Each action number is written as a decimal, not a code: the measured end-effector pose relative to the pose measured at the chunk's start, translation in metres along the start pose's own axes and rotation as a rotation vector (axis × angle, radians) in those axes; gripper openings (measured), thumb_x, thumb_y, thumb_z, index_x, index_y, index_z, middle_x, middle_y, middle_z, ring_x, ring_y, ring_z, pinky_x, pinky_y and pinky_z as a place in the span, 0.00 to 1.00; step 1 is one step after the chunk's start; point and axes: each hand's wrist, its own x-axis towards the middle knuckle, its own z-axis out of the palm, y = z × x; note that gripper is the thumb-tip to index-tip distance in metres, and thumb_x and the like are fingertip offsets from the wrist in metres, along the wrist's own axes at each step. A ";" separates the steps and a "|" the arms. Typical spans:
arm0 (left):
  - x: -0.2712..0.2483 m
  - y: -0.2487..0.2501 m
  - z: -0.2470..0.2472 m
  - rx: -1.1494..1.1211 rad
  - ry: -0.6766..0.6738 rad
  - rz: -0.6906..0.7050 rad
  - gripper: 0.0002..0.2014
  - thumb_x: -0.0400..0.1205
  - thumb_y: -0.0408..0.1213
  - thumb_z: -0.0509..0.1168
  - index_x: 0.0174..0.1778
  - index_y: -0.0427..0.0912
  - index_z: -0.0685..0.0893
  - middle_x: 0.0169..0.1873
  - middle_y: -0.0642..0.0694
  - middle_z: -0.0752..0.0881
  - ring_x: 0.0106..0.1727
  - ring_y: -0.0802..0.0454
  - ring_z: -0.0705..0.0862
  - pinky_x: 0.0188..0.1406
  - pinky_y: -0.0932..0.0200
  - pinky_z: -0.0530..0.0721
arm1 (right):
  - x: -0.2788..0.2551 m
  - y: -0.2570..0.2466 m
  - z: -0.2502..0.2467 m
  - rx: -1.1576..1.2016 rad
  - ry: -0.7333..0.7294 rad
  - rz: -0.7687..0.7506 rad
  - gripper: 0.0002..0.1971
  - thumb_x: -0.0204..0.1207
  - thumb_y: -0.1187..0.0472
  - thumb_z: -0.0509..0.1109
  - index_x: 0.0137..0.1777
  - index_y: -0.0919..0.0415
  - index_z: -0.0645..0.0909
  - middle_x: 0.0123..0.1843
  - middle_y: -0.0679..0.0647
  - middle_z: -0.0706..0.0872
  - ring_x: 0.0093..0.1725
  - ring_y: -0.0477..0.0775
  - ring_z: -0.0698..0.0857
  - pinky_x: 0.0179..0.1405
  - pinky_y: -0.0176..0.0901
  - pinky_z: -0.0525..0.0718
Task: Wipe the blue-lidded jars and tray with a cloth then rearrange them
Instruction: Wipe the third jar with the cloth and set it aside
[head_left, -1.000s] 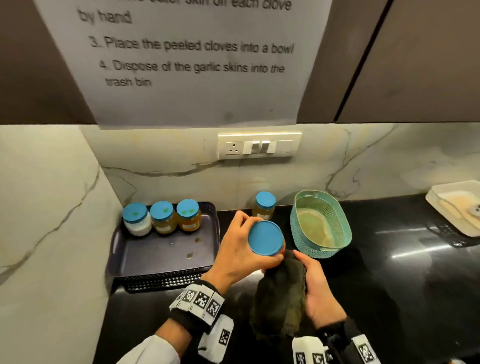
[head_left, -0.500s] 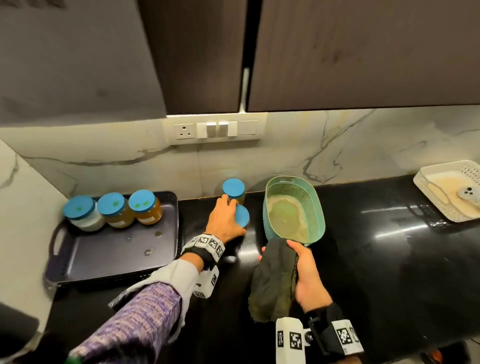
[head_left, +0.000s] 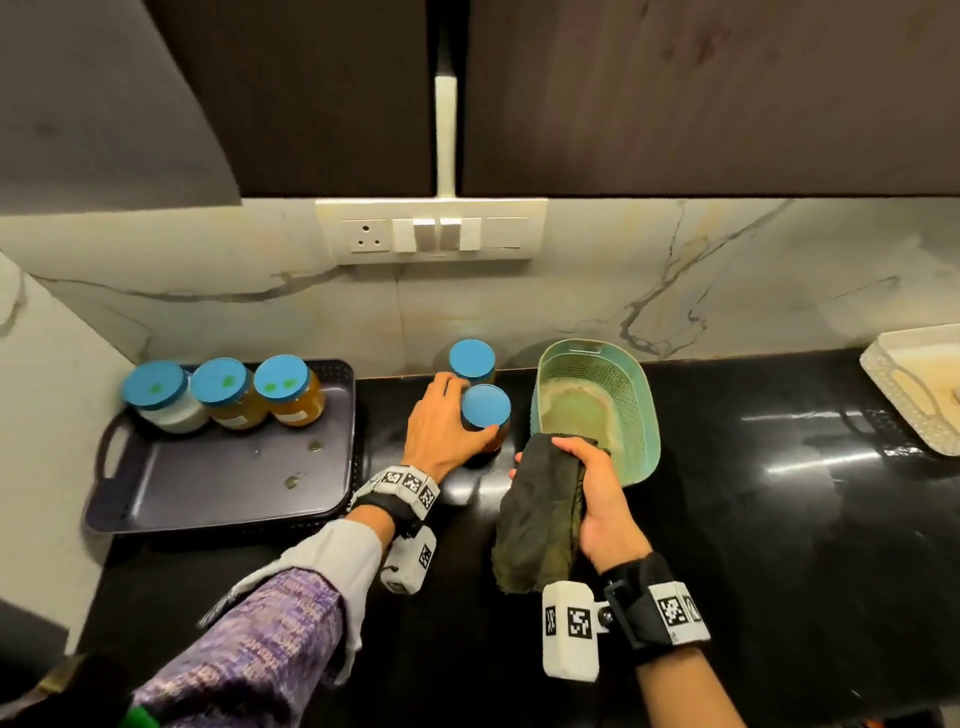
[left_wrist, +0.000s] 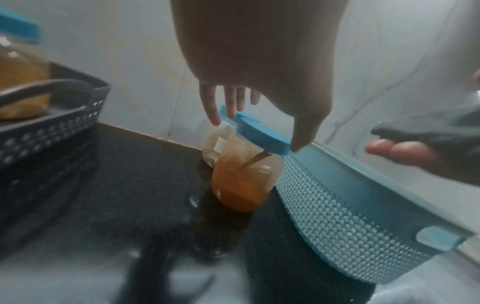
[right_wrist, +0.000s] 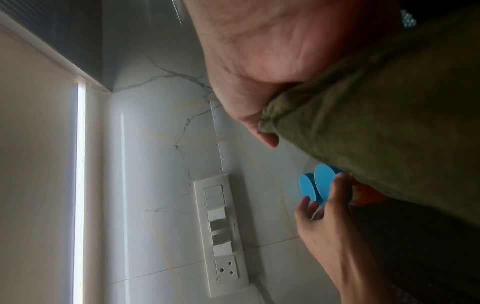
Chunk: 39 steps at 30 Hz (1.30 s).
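Observation:
An amber jar with a blue lid (head_left: 485, 408) stands on the black counter, just in front of a second blue-lidded jar (head_left: 471, 359) by the wall. My left hand (head_left: 460, 410) holds the front jar (left_wrist: 244, 179) around its lid, thumb on the near side and fingers behind. Three more blue-lidded jars (head_left: 223, 384) line the back of the dark tray (head_left: 223, 478) at the left; the tray floor has a few spots. My right hand (head_left: 587, 467) grips a dark green cloth (head_left: 535, 519) that hangs down, to the right of the jar. The cloth (right_wrist: 376, 123) fills much of the right wrist view.
A teal perforated basket (head_left: 647, 415) sits right of the two jars, close to my right hand. A white basket (head_left: 914, 384) is at the far right edge. A switch panel (head_left: 431, 228) is on the marble wall, under dark cabinets. A side wall bounds the tray's left.
My left hand has carried the jar away from the cloth and set it on the counter in front of the other jar. The right hand keeps hold of the cloth.

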 end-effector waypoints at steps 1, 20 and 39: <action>-0.006 -0.007 -0.006 -0.030 0.074 -0.014 0.20 0.77 0.53 0.79 0.50 0.40 0.85 0.55 0.46 0.82 0.49 0.49 0.83 0.44 0.53 0.84 | 0.001 0.000 0.004 -0.008 -0.010 -0.003 0.17 0.78 0.58 0.72 0.60 0.72 0.88 0.53 0.70 0.91 0.45 0.68 0.90 0.64 0.63 0.86; 0.030 -0.186 -0.169 0.485 -0.267 -0.216 0.48 0.72 0.44 0.79 0.89 0.43 0.65 0.82 0.41 0.75 0.80 0.38 0.77 0.86 0.32 0.57 | -0.012 0.067 0.118 -0.184 -0.067 0.064 0.23 0.72 0.65 0.71 0.67 0.73 0.87 0.59 0.72 0.91 0.56 0.71 0.89 0.75 0.72 0.82; -0.207 -0.089 -0.154 -0.044 0.331 -0.011 0.46 0.63 0.55 0.84 0.76 0.40 0.79 0.62 0.45 0.87 0.59 0.44 0.84 0.59 0.47 0.75 | -0.076 0.141 0.127 -0.643 0.017 -0.399 0.06 0.83 0.63 0.69 0.47 0.62 0.86 0.40 0.60 0.90 0.41 0.56 0.89 0.46 0.52 0.87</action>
